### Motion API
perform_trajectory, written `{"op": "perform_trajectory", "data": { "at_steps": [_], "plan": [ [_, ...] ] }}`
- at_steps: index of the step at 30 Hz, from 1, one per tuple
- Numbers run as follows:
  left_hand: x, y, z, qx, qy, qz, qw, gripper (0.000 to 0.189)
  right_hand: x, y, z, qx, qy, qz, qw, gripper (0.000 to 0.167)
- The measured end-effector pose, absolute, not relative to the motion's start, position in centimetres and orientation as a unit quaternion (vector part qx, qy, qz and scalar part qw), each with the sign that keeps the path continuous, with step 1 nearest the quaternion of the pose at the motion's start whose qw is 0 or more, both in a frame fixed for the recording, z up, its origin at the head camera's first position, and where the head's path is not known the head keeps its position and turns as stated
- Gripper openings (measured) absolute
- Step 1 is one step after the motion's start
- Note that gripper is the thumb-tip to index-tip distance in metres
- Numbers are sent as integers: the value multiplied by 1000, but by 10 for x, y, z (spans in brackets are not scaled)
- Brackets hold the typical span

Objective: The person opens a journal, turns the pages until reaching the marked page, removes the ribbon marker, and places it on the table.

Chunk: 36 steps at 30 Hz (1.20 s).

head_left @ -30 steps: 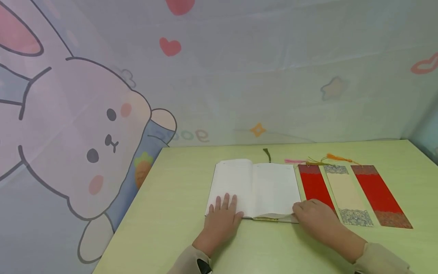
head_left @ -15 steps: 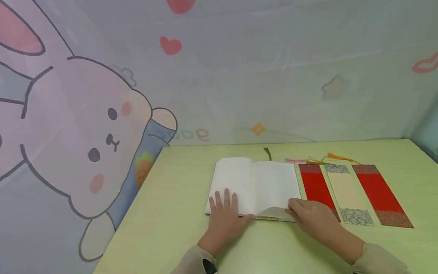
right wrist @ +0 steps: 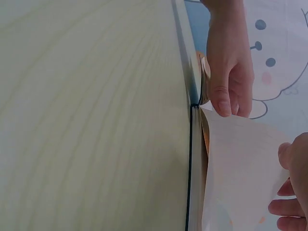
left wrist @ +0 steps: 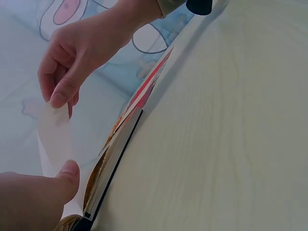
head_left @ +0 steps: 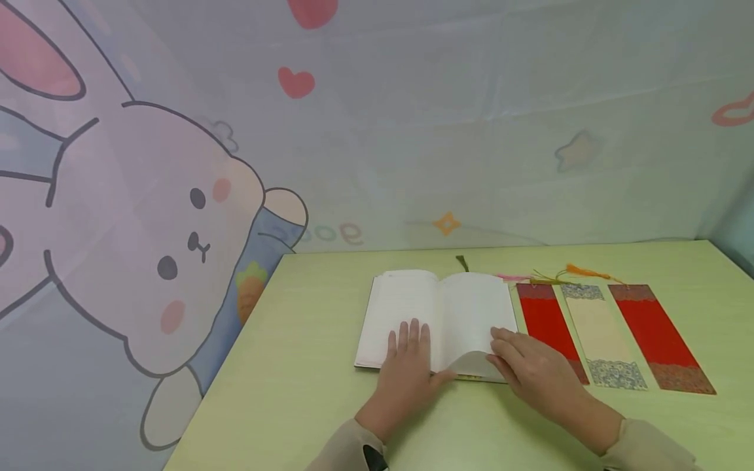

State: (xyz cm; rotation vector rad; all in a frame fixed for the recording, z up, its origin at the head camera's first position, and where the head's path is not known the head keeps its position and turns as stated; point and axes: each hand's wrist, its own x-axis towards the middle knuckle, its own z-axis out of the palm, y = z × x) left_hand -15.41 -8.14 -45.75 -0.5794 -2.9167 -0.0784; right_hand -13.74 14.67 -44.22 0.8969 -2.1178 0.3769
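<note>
An open book (head_left: 403, 294) with blank-looking pages lies on the table. My left hand (head_left: 405, 374) rests on its lower left page near the fold, fingers straight and thumb spread to the right. With thumb and fingers, my right hand (head_left: 533, 369) pinches the lower right corner of the right-hand page (head_left: 474, 301). That page is lifted and curls upward, its underside (right wrist: 240, 159) facing the right wrist camera. In the left wrist view, the right thumb (left wrist: 58, 98) presses on the paper's edge. A dark green tassel (head_left: 462, 263) sticks out past the book's top edge.
Right of the book lie a red bookmark (head_left: 546, 320), a cream bookmark (head_left: 597, 333) and another red bookmark (head_left: 660, 333). Their tassels, one of them orange (head_left: 589, 271), point toward the back. A printed cloth (head_left: 400, 163) hangs behind the light green table (head_left: 283, 366).
My right hand has moved left and slightly up, raising the pinched page further. The left hand has slid right across the left page toward the fold.
</note>
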Motion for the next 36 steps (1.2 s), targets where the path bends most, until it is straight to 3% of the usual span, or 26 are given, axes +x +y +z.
{"op": "perform_trajectory", "data": {
  "at_steps": [16, 23, 30, 36],
  "plan": [
    [-156, -82, -448, -222, -968, -23, 112, 78, -137, 153, -443, 333, -840, 132, 408, 60],
    [-155, -92, -447, -256, -954, -32, 156, 72, -136, 155, -443, 318, -846, 139, 403, 63],
    [-154, -96, -450, -246, -944, -71, 209, 92, -136, 157, -447, 301, -859, 133, 392, 68],
    [-152, -94, -449, -162, -954, -180, 178, 109, -138, 159, -449, 297, -861, 135, 389, 68]
  ]
}}
